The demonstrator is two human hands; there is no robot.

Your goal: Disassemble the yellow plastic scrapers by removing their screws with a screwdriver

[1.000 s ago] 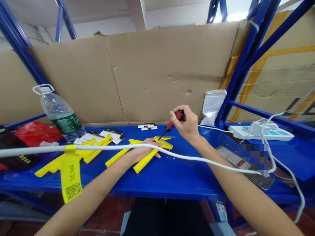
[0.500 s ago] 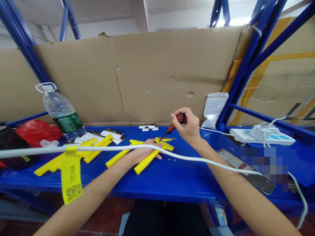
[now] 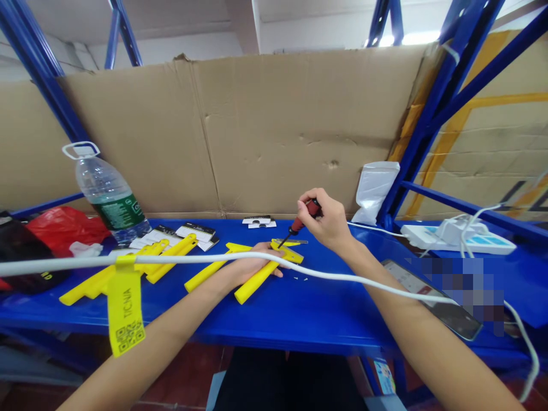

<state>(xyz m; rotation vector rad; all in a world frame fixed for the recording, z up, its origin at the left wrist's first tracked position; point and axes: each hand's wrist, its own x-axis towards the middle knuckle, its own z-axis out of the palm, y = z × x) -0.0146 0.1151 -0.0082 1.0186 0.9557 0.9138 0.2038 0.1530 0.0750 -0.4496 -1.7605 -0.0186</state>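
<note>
My right hand (image 3: 327, 220) is wrapped round the red and black handle of a screwdriver (image 3: 309, 212). The screwdriver slants down to the left, and its tip meets the head of a yellow plastic scraper (image 3: 259, 281). Holding that scraper on the table is my left hand (image 3: 253, 264), partly hidden by a white cable. A second yellow piece (image 3: 205, 276) lies just left of this hand. Two tiny screws (image 3: 300, 279) rest on the blue tabletop to the right of the scraper. Whether the tip sits in a screw is too small to tell.
The white cable (image 3: 334, 273) with a yellow tag crosses in front of me. More yellow pieces (image 3: 171, 260), printed cards (image 3: 199, 233) and a water bottle (image 3: 113, 197) are on the left. A phone (image 3: 456, 317) and a power strip (image 3: 466, 240) lie right. Cardboard (image 3: 299, 114) stands behind.
Very little differs. Both hands keep their grip, with the screwdriver tip still at the scraper's head; the right hand has turned slightly. The whole view has shifted a few pixels.
</note>
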